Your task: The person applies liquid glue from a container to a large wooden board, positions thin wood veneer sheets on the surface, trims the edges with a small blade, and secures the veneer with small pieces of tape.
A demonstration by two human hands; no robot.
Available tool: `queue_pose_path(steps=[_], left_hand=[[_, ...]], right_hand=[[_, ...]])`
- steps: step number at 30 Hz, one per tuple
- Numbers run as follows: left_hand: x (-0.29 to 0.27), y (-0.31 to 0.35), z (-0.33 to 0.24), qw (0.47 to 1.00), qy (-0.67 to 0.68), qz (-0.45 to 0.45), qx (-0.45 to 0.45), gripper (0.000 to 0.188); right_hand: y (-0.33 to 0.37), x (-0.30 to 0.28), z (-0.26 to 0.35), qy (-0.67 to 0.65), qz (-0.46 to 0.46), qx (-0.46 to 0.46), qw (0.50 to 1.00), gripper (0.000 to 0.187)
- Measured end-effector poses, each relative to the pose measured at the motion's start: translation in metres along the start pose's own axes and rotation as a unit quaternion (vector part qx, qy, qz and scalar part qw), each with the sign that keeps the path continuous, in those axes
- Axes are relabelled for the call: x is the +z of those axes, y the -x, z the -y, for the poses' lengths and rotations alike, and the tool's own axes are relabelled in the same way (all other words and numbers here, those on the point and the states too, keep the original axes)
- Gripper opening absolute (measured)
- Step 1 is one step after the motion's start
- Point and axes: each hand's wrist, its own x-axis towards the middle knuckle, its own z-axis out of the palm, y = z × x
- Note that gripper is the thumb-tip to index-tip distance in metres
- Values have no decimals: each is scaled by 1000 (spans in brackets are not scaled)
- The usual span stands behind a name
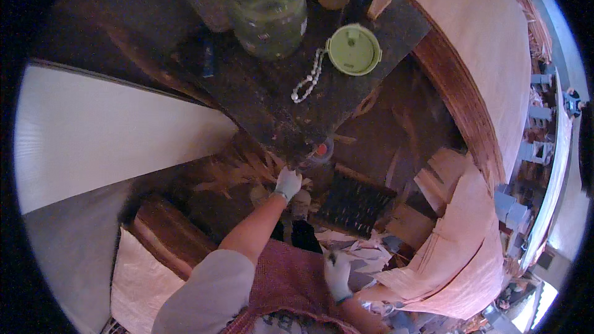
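My left hand [289, 184], in a pale glove, is at the near corner of the dark worktable [266, 108]. Its fingers look curled, but what they hold, if anything, does not show. Just beyond it, at the table corner, is a small round red thing [321, 148] with a blurred, clear-looking rim. My right hand [337, 275], also gloved, is lower and to the right, beside the dark red apron [288, 278] over my lap. Its fingers look closed around a small dark spot that I cannot identify.
On the table stand a large greenish jar [270, 15], a green lid [354, 49] with a beaded strap [307, 80], and a small blue object [208, 60]. Wood veneer stacks [461, 235] curve along the right. A black slatted mat or crate [352, 201] lies below; a white panel [117, 136] is left.
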Motion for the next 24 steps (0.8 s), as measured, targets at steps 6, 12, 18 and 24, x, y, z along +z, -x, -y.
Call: queue_pose_path(steps=[6,12,18,24], left_hand=[[-10,142,3,993,83,52,62,43],[-79,236,-20,978,174,92,69,47],[-152,249,-40,967,229,-8,112,45],[-261,226,-101,844,497,-75,189,95]], right_hand=[[-182,-110,243,-69,-274,-198,939,34],[-279,-166,335,-168,-126,-110,971,52],[-318,-138,311,-29,-229,-222,947,35],[-177,-98,309,-106,44,-166,979,28]])
